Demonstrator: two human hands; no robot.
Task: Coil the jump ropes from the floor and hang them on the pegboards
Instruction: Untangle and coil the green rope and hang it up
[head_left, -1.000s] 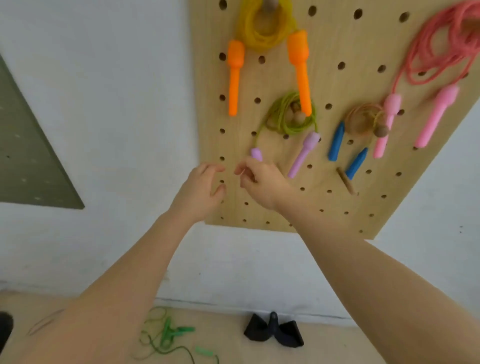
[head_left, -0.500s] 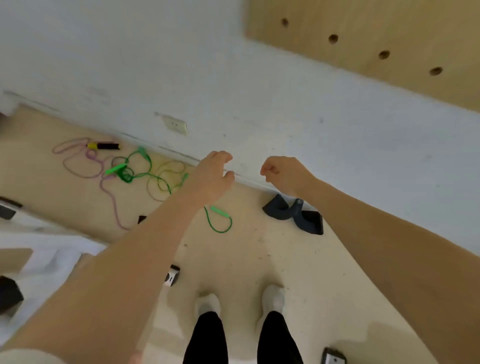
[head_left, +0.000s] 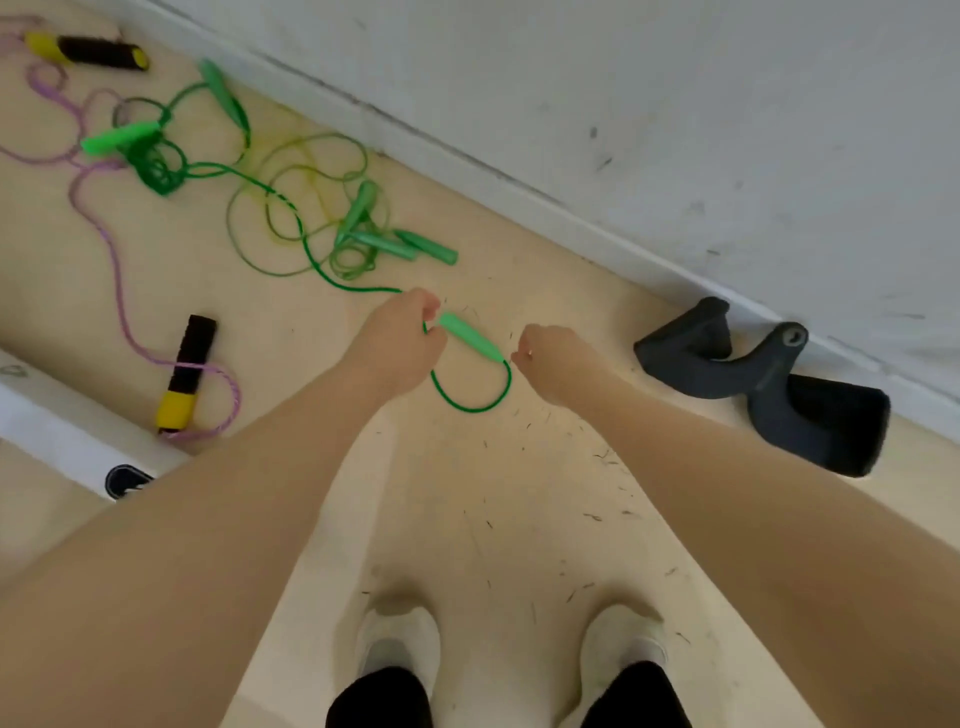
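Head view, looking down at the floor (head_left: 467, 519) beside the wall (head_left: 675, 104).

Left hand (head_left: 397, 340): fingers are curling in at the near end of a bright green handle (head_left: 470, 336), where the green rope (head_left: 306, 244) is passing under the knuckles. It looks to be pinching the cord there; actual contact is hidden by the fingers, so I cannot tell for certain.

Right hand (head_left: 558, 364): fingers are curling into a loose fist just beside the far tip of the same handle. Whether the fingertips are touching the handle or the cord cannot be told; nothing is showing inside the fist.

The green rope is lying on the floor. From the handle's far tip it is looping down and round between the two hands, then running up and left to a tangle with a second bright green handle (head_left: 120, 137).

An olive rope (head_left: 301, 171) is lying in loose rings over the same area, with its darker green handles (head_left: 400, 244) resting near the wall. A purple rope (head_left: 111, 249) is trailing along the left side; its one black-and-yellow handle (head_left: 186, 374) is lying near a white ledge (head_left: 62, 426), the other (head_left: 88, 51) at top left.

A black object (head_left: 769, 384) is sitting against the baseboard, well apart from the right hand. Two white shoes (head_left: 397, 644) are showing at the bottom edge.
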